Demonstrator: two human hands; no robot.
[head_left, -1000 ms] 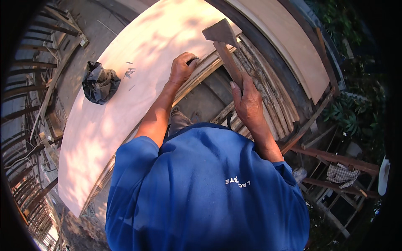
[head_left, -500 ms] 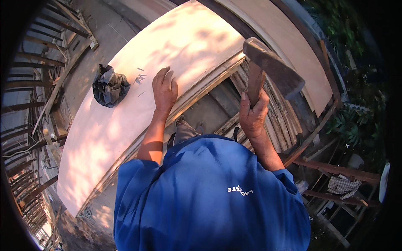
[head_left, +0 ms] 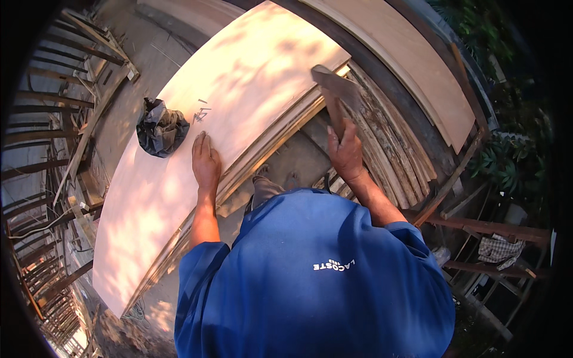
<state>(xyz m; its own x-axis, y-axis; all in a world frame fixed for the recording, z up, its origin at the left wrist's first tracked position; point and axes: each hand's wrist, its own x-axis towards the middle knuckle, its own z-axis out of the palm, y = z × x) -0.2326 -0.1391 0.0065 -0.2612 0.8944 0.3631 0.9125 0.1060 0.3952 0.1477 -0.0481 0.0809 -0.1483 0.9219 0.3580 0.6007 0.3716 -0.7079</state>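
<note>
A pale plywood sheet point(head_left: 250, 71) lies on stacked boards, dappled with sunlight. My left hand point(head_left: 206, 160) rests palm-down on it near the sheet's inner edge, fingers extended and lying flat. Several loose nails point(head_left: 200, 116) are scattered just beyond my fingers, beside a crumpled black plastic bag point(head_left: 161, 128). My right hand point(head_left: 346, 149) grips the wooden handle of a hatchet point(head_left: 337, 86), raised at the sheet's right end. Its broad, dark metal head is slightly blurred.
Rough planks point(head_left: 394, 149) lie beside the sheet at right, more plywood point(head_left: 430, 83) behind them. Wooden frames point(head_left: 89, 149) crowd the left side. At lower right, a wooden rack point(head_left: 483, 221) holds a checked cloth point(head_left: 498, 247); plants point(head_left: 507, 161) grow above it. My feet point(head_left: 262, 173) show below the sheet's edge.
My left hand has left the sheet's right-hand edge, moving left and toward me, its fingers straightening from a pinch. The hatchet swung right, then came back left, its head turning.
</note>
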